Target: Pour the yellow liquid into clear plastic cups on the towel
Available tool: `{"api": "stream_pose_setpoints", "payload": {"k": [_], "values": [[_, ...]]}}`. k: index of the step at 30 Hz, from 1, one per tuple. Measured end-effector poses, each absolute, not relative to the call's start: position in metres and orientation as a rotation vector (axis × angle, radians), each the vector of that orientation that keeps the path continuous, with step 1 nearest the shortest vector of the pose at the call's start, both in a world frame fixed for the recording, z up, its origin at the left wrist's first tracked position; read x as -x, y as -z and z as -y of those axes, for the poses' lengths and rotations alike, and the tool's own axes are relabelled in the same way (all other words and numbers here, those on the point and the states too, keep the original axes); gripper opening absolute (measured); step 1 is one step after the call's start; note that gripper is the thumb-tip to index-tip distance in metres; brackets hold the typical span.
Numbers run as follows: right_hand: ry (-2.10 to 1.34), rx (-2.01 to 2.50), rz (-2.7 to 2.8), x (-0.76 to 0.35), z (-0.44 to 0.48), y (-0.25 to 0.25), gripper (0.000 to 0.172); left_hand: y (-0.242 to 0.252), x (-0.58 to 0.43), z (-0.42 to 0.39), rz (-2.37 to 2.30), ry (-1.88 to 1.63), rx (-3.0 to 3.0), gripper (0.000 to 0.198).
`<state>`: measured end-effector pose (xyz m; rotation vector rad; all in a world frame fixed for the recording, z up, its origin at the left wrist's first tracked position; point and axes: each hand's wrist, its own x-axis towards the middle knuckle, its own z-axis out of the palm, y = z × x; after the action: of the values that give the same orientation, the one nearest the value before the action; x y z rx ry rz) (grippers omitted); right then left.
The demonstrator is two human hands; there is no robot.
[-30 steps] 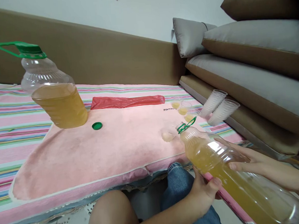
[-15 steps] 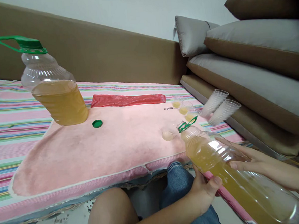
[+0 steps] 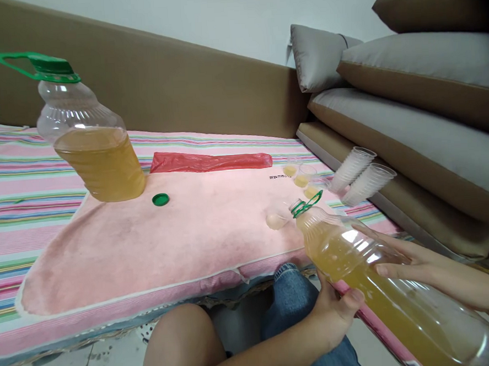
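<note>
Both my hands hold a large clear plastic bottle [image 3: 379,285] of yellow liquid, tilted with its open green-ringed neck [image 3: 302,207] toward a small clear cup [image 3: 276,219] on the pink towel [image 3: 190,236]. My left hand [image 3: 337,310] grips the bottle from below. My right hand [image 3: 398,259] lies along its far side with fingers wrapped on it. Three more small cups [image 3: 300,177] with yellow liquid stand behind. A loose green cap [image 3: 160,199] lies on the towel.
A second big bottle [image 3: 90,142] with a green handle cap stands at the towel's back left. A red plastic bag [image 3: 210,162] lies behind. Two stacks of clear cups [image 3: 360,176] lean at the right by piled cushions [image 3: 409,101]. My knees [image 3: 184,347] are below the edge.
The view has shifted slightly; the tilted bottle and both hands stay nearly in the same place over the small cup.
</note>
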<state>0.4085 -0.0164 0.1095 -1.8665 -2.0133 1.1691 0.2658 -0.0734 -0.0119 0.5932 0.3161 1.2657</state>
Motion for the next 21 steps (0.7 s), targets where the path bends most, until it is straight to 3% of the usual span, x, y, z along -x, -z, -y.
{"api": "stream_pose_setpoints", "payload": {"k": [6,21], "values": [[-1.230,1.886,2.039,-0.4026,0.0152,-0.1154,0.101,0.0130,-0.2666,0.0731,-0.323,-1.251,-0.598,0.108],[-1.217,1.854,2.058,-0.4038,0.0157,-0.1143,0.093,0.0181,-0.2704,0.0723,-0.293,-1.296,-0.567,0.099]]}}
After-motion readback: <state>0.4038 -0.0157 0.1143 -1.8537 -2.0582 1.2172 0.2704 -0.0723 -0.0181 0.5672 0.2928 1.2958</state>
